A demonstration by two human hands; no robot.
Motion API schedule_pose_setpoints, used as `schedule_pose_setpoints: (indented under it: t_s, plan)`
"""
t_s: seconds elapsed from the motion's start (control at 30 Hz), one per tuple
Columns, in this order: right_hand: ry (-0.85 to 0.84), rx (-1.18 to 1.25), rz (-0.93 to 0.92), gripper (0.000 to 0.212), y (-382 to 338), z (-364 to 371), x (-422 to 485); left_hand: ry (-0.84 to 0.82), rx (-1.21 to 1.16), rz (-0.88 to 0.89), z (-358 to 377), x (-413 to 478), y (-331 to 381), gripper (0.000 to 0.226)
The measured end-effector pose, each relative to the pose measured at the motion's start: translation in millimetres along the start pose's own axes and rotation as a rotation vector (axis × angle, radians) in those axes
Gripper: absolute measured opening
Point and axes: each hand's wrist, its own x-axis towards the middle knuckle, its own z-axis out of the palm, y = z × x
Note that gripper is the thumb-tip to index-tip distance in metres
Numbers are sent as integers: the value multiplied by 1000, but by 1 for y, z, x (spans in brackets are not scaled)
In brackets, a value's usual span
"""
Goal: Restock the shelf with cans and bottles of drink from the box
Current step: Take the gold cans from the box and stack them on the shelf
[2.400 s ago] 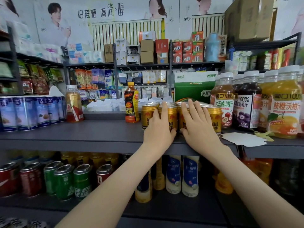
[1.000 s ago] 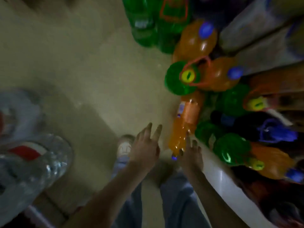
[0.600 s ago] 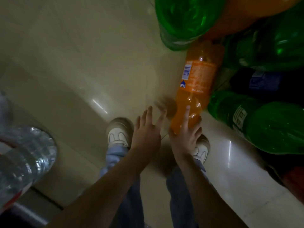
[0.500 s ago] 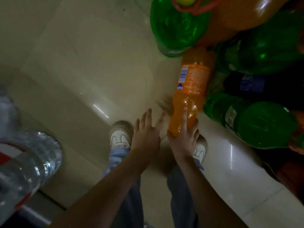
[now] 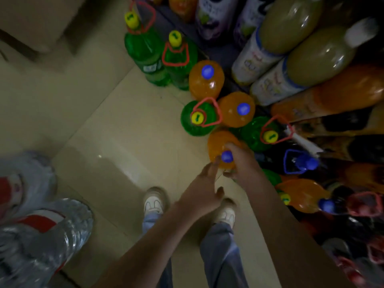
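I look straight down at the floor. An orange soda bottle (image 5: 218, 146) with a blue cap stands upright among other large bottles. My right hand (image 5: 242, 163) is wrapped around its neck and shoulder, just under the cap. My left hand (image 5: 202, 192) is beside it with fingers spread, its fingertips next to the cap; I cannot tell if they touch it. Around it stand green bottles (image 5: 197, 119) with yellow caps and more orange bottles (image 5: 236, 110). A cardboard box corner (image 5: 39, 23) shows at the top left.
Pale juice bottles (image 5: 268, 44) lie on a low shelf at the top right. Dark and orange bottles (image 5: 301, 194) crowd the right side. Shrink-wrapped water bottles (image 5: 39, 231) sit at the bottom left. My shoes (image 5: 154, 202) stand on the tiled floor (image 5: 116, 142).
Earlier both hands pushed gold cans on the shelf. Then the view dropped to the floor, where the orange bottle lay on its side; it now stands upright in my right hand's grip.
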Motion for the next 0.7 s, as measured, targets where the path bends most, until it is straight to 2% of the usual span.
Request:
schedule_pose_setpoints:
  t_s: [0.07, 0.17, 0.27, 0.37, 0.5, 0.7]
  plan:
    - [54, -160, -169, 26, -18, -1, -2, 25, 20, 13, -3, 13, 13, 78]
    - [103, -479, -452, 54, -15, -4, -15, 29, 65, -23, -5, 25, 23, 73]
    - [162, -726, -640, 62, 6, -7, -30, 8, 33, 16, -10, 18, 26, 71]
    - [169, -903, -633, 65, 6, -11, -56, 19, 123, -82, -32, -3, 27, 65]
    - [148, -1032, -715, 65, -25, 2, -122, 185, 205, -159, -90, -48, 34, 66]
    - [165, -1171, -907, 68, -111, 79, -243, 303, 219, -179, -239, -129, 46, 69]
